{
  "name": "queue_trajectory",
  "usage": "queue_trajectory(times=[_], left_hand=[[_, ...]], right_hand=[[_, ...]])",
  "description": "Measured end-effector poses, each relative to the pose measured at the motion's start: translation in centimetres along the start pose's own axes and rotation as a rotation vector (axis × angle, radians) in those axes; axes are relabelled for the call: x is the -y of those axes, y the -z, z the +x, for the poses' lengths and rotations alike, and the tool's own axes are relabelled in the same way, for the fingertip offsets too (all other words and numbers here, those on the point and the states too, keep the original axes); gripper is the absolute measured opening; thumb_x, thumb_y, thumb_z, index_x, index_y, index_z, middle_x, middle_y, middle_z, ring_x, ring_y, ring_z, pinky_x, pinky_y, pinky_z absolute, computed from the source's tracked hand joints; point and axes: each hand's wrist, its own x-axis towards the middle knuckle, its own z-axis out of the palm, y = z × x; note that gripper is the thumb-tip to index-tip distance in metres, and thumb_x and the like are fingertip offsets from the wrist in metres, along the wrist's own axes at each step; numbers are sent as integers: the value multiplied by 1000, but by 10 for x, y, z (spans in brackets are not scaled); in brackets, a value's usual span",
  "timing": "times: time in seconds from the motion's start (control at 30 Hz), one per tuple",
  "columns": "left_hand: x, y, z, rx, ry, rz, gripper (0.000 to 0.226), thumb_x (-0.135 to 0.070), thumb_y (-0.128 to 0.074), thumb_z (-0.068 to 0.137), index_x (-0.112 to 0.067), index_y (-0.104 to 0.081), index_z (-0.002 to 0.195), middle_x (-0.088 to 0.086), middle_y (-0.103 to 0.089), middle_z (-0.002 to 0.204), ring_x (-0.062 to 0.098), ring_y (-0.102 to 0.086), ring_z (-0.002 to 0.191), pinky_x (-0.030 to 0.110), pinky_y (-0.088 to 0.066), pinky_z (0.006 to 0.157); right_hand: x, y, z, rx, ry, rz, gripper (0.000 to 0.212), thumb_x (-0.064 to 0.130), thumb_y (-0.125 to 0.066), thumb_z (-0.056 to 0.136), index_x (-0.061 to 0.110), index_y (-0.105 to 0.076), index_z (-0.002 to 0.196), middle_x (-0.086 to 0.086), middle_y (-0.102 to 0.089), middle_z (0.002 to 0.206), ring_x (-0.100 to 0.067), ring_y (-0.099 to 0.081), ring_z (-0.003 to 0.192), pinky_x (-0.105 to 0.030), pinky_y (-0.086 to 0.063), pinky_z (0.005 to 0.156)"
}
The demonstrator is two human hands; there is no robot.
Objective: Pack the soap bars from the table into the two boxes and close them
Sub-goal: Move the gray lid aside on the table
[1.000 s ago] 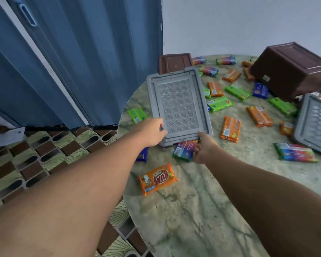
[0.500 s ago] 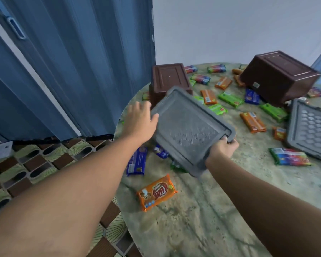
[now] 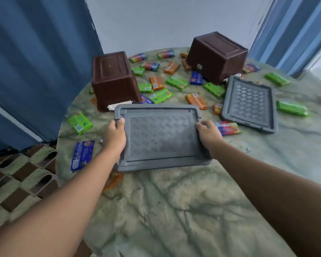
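Observation:
A grey lid (image 3: 159,138) is held flat and crosswise just above the table, my left hand (image 3: 115,137) gripping its left edge and my right hand (image 3: 208,134) its right edge. Two brown boxes stand upside down: one (image 3: 113,80) at the left, behind the lid, the other (image 3: 216,56) tilted at the back right. A second grey lid (image 3: 249,104) lies at the right. Several wrapped soap bars, green (image 3: 79,123), blue (image 3: 82,154), orange (image 3: 157,82) and rainbow-striped (image 3: 228,128), are scattered over the table. An orange bar lies partly hidden under my left forearm.
The round marble-patterned table (image 3: 174,210) has its left edge next to a patterned floor (image 3: 17,179). Blue folding curtains (image 3: 35,62) hang at the left and at the back right. A white wall stands behind the table.
The lid came off the left box's side, was swung round from upright to flat and crosswise, and now sits nearer me. My hands shifted to its two short edges.

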Motion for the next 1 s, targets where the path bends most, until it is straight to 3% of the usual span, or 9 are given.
queue_trajectory(times=[0.1, 0.2, 0.33, 0.47, 0.57, 0.67, 0.77, 0.9, 1.0], left_hand=[[-4, -34, -34, -54, 48, -8, 39, -39, -44, 106, -4, -59, 113, 22, -64, 118, 37, -58, 113, 41, -41, 91], [-17, -68, -80, -95, 97, 26, 34, -42, -53, 102, -11, -46, 112, 10, -59, 108, 31, -58, 103, 36, -37, 81], [-32, -114, -151, -82, 28, 75, 61, -45, -69, 93, -17, -32, 133, -3, -55, 116, 21, -56, 104, 33, -41, 90], [-32, -160, -200, -5, 110, 157, 60, -49, -68, 91, -14, -31, 122, 7, -61, 117, 33, -62, 108, 44, -48, 94], [-39, -191, -227, 120, 216, 258, 88, -53, -67, 91, -2, -18, 143, 16, -51, 143, 37, -55, 125, 40, -44, 100], [-48, -211, -242, 220, 225, 433, 72, -56, -68, 89, -5, -29, 122, 16, -57, 123, 33, -59, 102, 41, -50, 93], [-61, -225, -246, 315, 204, 652, 76, -72, -62, 83, -10, -31, 113, 9, -56, 106, 30, -60, 94, 42, -53, 86], [-69, -242, -251, 405, 153, 849, 96, -82, -56, 80, -5, -38, 133, 13, -59, 127, 31, -60, 106, 35, -47, 80], [-81, -263, -253, 434, 119, 877, 95, -81, -56, 81, -6, -39, 136, 13, -57, 138, 32, -59, 114, 35, -46, 83]], right_hand=[[-27, 31, 7, 42, 30, -47, 38, 40, -43, 107, 21, -54, 139, -8, -61, 134, -30, -54, 122, -35, -39, 96], [-54, 71, 9, 83, 45, -94, 38, 38, -39, 109, 21, -50, 141, -11, -59, 135, -28, -52, 112, -33, -36, 91], [-90, 133, 9, 115, 70, -184, 40, 39, -36, 108, 23, -47, 143, -13, -59, 138, -36, -54, 124, -39, -38, 95], [-125, 188, 11, 126, 122, -362, 46, 48, -42, 104, 16, -51, 136, -16, -57, 134, -37, -55, 122, -42, -41, 96], [-149, 223, 10, 95, 113, -543, 61, 56, -46, 101, 15, -42, 146, -17, -43, 144, -38, -44, 133, -47, -37, 107], [-173, 249, 9, 86, 134, -624, 65, 58, -52, 99, 17, -37, 146, -17, -39, 143, -40, -35, 135, -50, -34, 110], [-189, 271, 10, 54, 169, -671, 74, 62, -54, 96, 17, -32, 151, -15, -36, 142, -39, -34, 131, -48, -33, 110], [-198, 293, 14, 36, 186, -774, 79, 65, -53, 95, 16, -30, 153, -11, -31, 147, -40, -31, 133, -49, -28, 113], [-203, 310, 26, 30, 160, -779, 79, 62, -54, 96, 15, -30, 154, -11, -30, 150, -41, -30, 135, -49, -27, 114]])
